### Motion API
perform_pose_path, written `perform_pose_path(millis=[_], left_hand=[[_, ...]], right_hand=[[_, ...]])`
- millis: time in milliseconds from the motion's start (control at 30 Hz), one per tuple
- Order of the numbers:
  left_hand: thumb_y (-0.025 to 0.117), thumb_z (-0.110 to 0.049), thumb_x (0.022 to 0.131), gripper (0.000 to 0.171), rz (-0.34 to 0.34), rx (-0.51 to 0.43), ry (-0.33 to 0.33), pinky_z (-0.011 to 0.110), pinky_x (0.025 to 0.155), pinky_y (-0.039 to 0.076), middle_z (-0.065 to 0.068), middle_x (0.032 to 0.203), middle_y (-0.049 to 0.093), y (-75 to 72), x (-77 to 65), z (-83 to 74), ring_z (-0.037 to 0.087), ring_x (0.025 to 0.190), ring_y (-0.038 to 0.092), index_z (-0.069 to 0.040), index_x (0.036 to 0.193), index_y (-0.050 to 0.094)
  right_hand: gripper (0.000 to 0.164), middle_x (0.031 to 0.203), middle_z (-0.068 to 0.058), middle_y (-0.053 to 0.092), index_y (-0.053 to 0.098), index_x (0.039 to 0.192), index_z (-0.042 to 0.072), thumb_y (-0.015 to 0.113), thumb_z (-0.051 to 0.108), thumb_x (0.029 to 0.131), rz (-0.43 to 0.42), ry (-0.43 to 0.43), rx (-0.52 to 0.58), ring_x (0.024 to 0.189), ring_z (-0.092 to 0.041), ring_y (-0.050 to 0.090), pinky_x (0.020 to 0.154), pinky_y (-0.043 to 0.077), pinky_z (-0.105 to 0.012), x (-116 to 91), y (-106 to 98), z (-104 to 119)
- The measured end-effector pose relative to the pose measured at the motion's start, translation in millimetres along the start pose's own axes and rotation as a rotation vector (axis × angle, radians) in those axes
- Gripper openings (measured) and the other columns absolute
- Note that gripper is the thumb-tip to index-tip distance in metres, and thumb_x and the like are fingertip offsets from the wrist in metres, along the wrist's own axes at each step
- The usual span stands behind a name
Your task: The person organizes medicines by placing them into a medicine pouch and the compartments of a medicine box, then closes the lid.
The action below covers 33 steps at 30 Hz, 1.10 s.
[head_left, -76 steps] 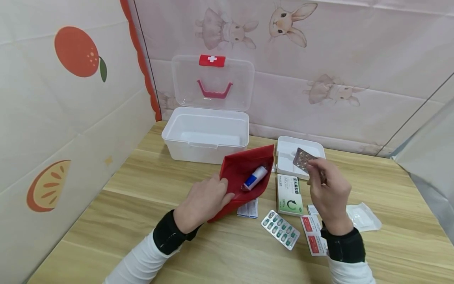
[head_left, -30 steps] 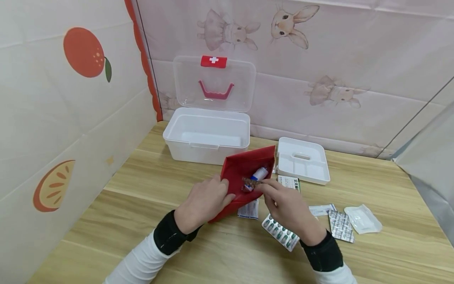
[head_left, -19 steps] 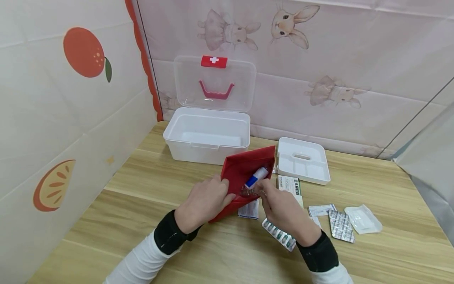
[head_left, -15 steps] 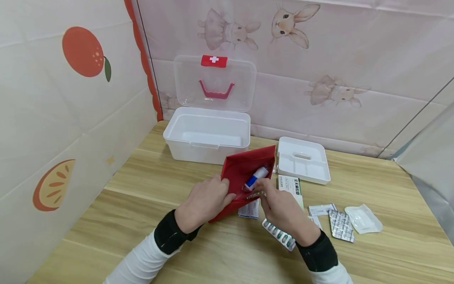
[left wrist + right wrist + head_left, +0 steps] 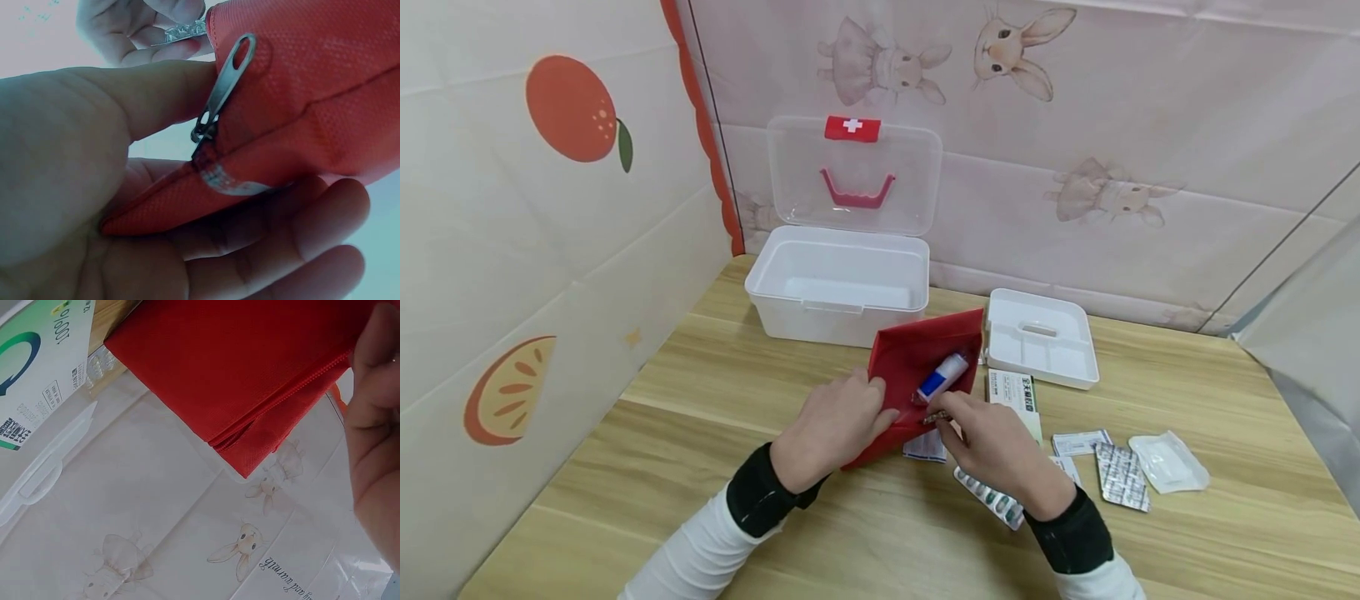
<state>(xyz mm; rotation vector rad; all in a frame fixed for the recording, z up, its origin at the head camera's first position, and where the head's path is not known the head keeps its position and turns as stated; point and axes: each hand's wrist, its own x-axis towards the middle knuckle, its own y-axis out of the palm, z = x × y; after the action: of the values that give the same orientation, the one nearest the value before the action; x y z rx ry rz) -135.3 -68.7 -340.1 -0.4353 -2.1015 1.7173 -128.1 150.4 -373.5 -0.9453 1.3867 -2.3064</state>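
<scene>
My left hand (image 5: 835, 425) grips the near left end of a red zippered pouch (image 5: 898, 354), thumb on one side and fingers on the other. The zipper pull (image 5: 228, 78) hangs close to the thumb in the left wrist view. A blue-and-white tube (image 5: 943, 377) lies inside the open pouch. At the pouch's near edge, my right hand (image 5: 1000, 437) pinches a small blister pack (image 5: 937, 417), seen nearly edge-on and mostly hidden by the fingers. Beneath the right hand lies a green capsule blister pack (image 5: 991, 497), partly covered.
Behind the pouch stands a white first-aid box (image 5: 835, 321), its clear lid (image 5: 853, 175) raised. Right of it are a white tray (image 5: 1048, 367) and a green-and-white medicine box (image 5: 1013, 392). A silver blister pack (image 5: 1122, 477) lies beside a white packet (image 5: 1168, 462).
My right hand has carried the blister pack leftward from over the white tray to the pouch opening, then shifted it slightly toward the near edge. The left hand keeps its hold on the pouch.
</scene>
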Motion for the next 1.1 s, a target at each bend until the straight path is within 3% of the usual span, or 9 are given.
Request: perform_pose_path(millis=[367,1100], left_hand=[[0.075,-0.029,0.090,0.030,-0.011,-0.022,0.008,0.035,0.059,0.059,0.014,0.088,0.065,0.8,-1.0,0.6,0.021,0.068,0.063,-0.001,0.097,0.066],[0.073,-0.030,0.091,0.031,-0.004,-0.026,0.002,0.035,0.056,0.058,0.013,0.085,0.063,-0.6,-1.2,0.3,0.021,0.066,0.062,-0.001,0.096,0.065]], right_hand=[[0.023,0.097,0.001,0.073,0.069,0.109,0.014,0.075,0.009,0.088,0.010,0.043,-0.019,0.074,-0.007,0.064,0.070,0.057,-0.023,-0.2,2.0,-1.2],[0.015,0.088,0.004,0.071,0.070,0.103,0.015,0.074,0.011,0.089,0.012,0.065,-0.045,0.067,-0.004,0.056,0.064,0.053,-0.020,-1.1,1.3,-2.0]])
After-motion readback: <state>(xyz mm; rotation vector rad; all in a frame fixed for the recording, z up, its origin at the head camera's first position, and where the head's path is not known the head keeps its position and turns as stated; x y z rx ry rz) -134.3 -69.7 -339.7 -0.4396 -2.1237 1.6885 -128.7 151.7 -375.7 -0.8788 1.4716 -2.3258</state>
